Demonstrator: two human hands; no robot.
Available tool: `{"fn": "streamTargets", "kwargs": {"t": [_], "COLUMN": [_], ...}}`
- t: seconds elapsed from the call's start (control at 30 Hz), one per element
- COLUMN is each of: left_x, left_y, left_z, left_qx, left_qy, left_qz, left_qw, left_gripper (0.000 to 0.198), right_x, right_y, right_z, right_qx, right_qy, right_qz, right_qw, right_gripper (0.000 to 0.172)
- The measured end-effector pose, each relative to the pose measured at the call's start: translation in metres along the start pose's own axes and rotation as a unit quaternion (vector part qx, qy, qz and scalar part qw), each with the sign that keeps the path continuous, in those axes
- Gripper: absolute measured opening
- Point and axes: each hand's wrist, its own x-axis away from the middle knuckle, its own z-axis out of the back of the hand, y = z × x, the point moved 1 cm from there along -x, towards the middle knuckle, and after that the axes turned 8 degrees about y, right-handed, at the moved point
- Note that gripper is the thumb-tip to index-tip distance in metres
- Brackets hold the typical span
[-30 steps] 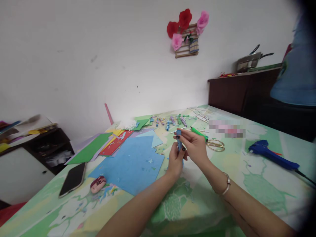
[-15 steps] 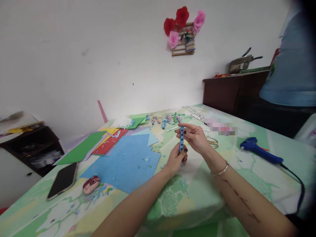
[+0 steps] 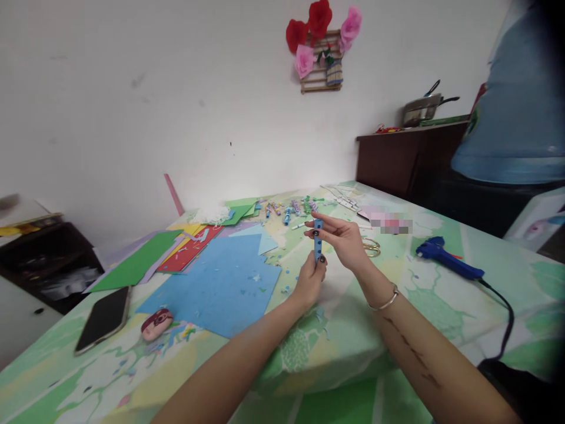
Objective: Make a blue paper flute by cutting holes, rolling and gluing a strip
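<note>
A narrow blue piece with dark dots (image 3: 318, 246) stands upright between my hands above the table; whether it is a flat strip or a rolled tube I cannot tell. My left hand (image 3: 308, 279) is closed around its lower end, thumb against the side. At the upper end, my right hand (image 3: 345, 240) pinches it between thumb and fingers. Behind them lie several small colourful rolled foam pieces (image 3: 287, 216) and a white pen (image 3: 302, 225). Gold-handled scissors (image 3: 372, 247) rest just beyond my right wrist.
Blue foam sheets (image 3: 220, 282) and a green sheet (image 3: 136, 259) cover the left side. A phone (image 3: 103, 320) and a pink case (image 3: 156, 324) lie nearer me. A blue glue gun (image 3: 448, 257) with its cord is at right. A person in a blue top (image 3: 512, 118) stands beyond.
My right hand's fingers have come further across the top of the blue dotted piece, covering more of it. My left hand still grips the lower end. The view has shifted slightly.
</note>
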Motion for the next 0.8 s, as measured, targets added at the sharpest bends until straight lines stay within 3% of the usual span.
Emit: {"fn": "streamTargets", "kwargs": {"t": [0.1,0.43,0.6,0.8], "left_x": [-0.0004,-0.0026,-0.0028,-0.0030], "left_y": [0.0022,0.0068,0.0051,0.0038], "left_z": [-0.0017,-0.0003,0.0002,-0.0002], "left_qx": [0.011,0.065,0.075,0.070], "left_qy": [-0.025,-0.033,-0.025,-0.028], "left_qz": [-0.039,-0.002,0.006,0.009], "left_qw": [0.999,0.997,0.997,0.997], "left_gripper": [0.032,0.038,0.039,0.040], "right_x": [-0.0001,0.0006,0.0031,0.0017], "right_y": [0.0005,-0.0001,-0.0023,0.0021], "right_z": [0.0008,0.0005,0.0010,0.0034], "right_qx": [-0.009,-0.003,0.040,0.062], "right_qy": [-0.002,-0.018,-0.058,-0.060], "right_qz": [-0.001,-0.004,-0.015,0.008], "right_qw": [1.000,1.000,0.997,0.996], "right_gripper": [0.041,0.045,0.061,0.059]}}
